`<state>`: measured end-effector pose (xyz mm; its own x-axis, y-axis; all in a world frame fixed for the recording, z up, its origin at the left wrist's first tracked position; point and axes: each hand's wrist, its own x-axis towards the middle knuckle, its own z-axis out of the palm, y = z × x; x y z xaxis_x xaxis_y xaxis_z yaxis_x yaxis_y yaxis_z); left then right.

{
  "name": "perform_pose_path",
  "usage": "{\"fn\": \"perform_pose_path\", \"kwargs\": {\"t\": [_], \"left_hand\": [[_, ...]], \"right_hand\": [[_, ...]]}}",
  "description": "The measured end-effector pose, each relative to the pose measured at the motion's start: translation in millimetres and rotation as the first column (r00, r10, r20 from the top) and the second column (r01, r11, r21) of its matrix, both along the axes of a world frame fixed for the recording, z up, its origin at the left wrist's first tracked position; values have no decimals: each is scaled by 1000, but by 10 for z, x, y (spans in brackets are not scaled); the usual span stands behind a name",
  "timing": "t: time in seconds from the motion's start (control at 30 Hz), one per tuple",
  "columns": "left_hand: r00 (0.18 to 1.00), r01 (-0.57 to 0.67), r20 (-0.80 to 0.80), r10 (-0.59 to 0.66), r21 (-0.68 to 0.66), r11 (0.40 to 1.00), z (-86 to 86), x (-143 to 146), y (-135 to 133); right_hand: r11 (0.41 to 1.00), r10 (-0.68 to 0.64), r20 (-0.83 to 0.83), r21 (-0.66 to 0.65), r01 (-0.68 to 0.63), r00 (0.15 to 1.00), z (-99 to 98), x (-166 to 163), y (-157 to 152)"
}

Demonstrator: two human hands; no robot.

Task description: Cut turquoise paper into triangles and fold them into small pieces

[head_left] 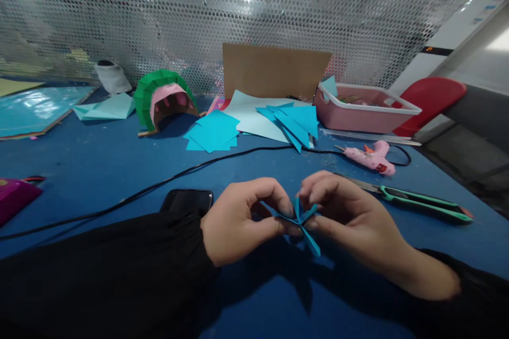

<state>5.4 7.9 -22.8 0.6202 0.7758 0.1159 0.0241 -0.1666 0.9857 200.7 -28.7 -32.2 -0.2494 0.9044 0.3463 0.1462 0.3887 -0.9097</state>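
Between my two hands, above the table's front part, is a folded piece of blue paper (310, 242) with several narrow flaps spread out like a star. My left hand (244, 217) pinches its left side between thumb and index finger. On the other side, my right hand (353, 214) grips it with thumb and fingers; part of the paper is hidden behind the fingertips. A black phone (186, 201) lies beside my left wrist. Scissors (425, 204) with green and black handles lie just past my right hand.
Blue paper squares (214, 131) and folded blue triangles (296, 122) lie farther back. A pink glue gun (371, 158) rests at the right, its black cord (170, 176) crossing the table. Behind stand a green paper arch (163, 87), a cardboard sheet (274, 71) and a pink basket (361, 116).
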Motion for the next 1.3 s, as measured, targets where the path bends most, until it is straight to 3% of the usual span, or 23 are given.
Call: {"fn": "perform_pose_path", "kwargs": {"t": [0.13,0.27,0.5,0.6,0.67,0.8,0.93,1.1,1.3], "left_hand": [[999,-7,-35,10,81,997,16,5,1],[995,-31,-89,43,132,991,19,4,-6],[994,-53,-93,61,87,995,22,17,-12],[994,-41,-100,49,73,996,32,24,-9],[993,-27,-113,34,64,998,31,27,-11],[994,-37,-103,36,-7,999,12,30,-28],[996,-45,-80,35,-122,992,0,37,-32],[994,-46,-110,25,-196,980,1,36,-23],[1000,-14,17,17,-177,984,19,45,-42]], "right_hand": [[993,-13,236,118,-15,972,64,11,-5],[987,27,317,144,-76,948,106,3,-6],[999,6,321,29,-16,947,62,16,-4],[990,-55,219,-114,82,974,10,17,-16],[986,-62,151,-143,83,987,-4,9,-21],[995,26,215,-102,-4,976,6,-11,-32],[1000,-21,247,11,19,969,-21,-5,-60],[983,23,375,160,-90,927,-27,27,-70],[973,-174,320,201,113,931,-10,22,-45]]}}
